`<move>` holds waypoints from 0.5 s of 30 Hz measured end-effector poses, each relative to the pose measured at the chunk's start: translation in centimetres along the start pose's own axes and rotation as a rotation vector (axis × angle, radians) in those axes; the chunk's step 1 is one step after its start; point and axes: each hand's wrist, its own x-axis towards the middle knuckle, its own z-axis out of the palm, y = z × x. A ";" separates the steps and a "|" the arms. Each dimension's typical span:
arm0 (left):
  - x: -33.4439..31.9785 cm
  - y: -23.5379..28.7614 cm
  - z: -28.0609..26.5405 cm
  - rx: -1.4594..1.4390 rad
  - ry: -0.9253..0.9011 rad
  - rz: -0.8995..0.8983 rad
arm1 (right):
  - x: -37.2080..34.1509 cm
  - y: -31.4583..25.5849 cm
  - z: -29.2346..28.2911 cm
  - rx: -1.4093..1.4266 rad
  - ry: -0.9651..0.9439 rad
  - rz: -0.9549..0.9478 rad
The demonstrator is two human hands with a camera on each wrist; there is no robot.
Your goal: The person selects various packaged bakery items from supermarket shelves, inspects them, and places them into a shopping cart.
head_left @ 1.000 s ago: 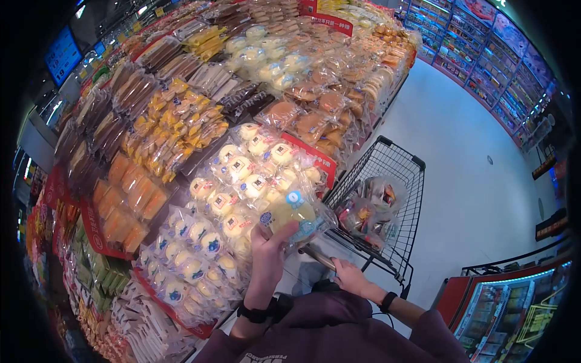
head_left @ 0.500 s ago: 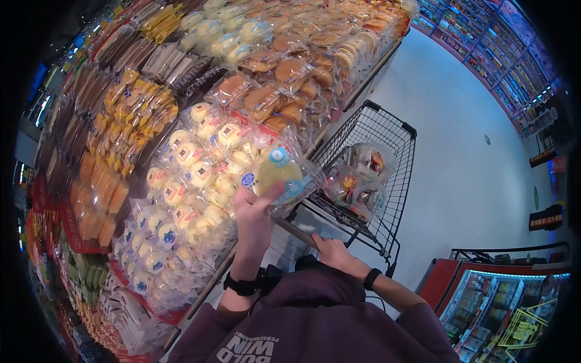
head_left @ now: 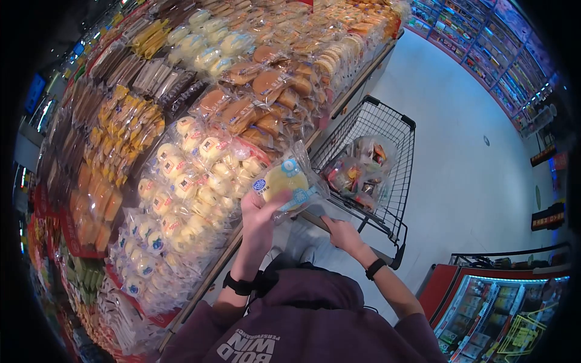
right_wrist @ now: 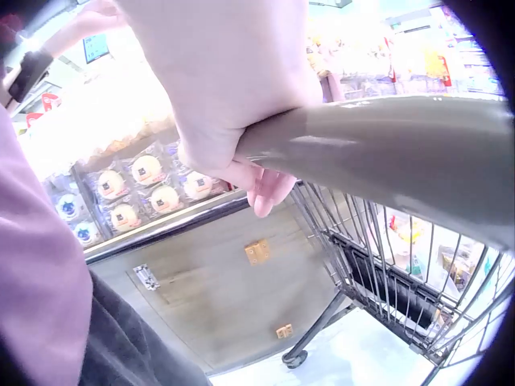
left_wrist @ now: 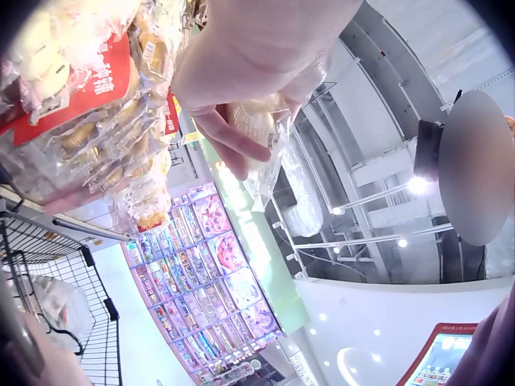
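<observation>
In the head view my left hand point(head_left: 259, 224) pinches a clear packet point(head_left: 284, 185) with a pale yellow round item and blue print, thumb across its front. The left wrist view shows the fingers of that hand point(left_wrist: 249, 72) curled at the packet point(left_wrist: 259, 133). My right hand point(head_left: 346, 236) grips the end of the cart's handle point(head_left: 315, 219); in the right wrist view the fingers of this hand point(right_wrist: 229, 88) wrap round the thick grey bar point(right_wrist: 386, 153). The packet hangs above the handle, between the display and the cart.
The wire cart point(head_left: 407, 181) holds several bagged items point(head_left: 363, 163). On the left, a long display carries wrapped pale buns point(head_left: 200, 187), brown buns point(head_left: 266, 85) and yellow packets point(head_left: 124, 133). Floor point(head_left: 451, 151) runs right of the cart, with a red freezer point(head_left: 440, 290) at lower right.
The display and cart have shifted leftward in the head view. My left hand still holds the packet, now tilted and slightly lower than at first. My right hand stays on the handle.
</observation>
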 end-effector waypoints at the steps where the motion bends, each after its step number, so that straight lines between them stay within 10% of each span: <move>1: 0.2 0.0 0.2 0.012 -0.015 -0.005 | 0.1 0.4 -0.4 -0.007 0.021 -0.015; 15: 7.2 -2.1 3.7 -0.010 -0.072 -0.108 | 3.2 8.2 -5.6 -0.086 0.085 -0.096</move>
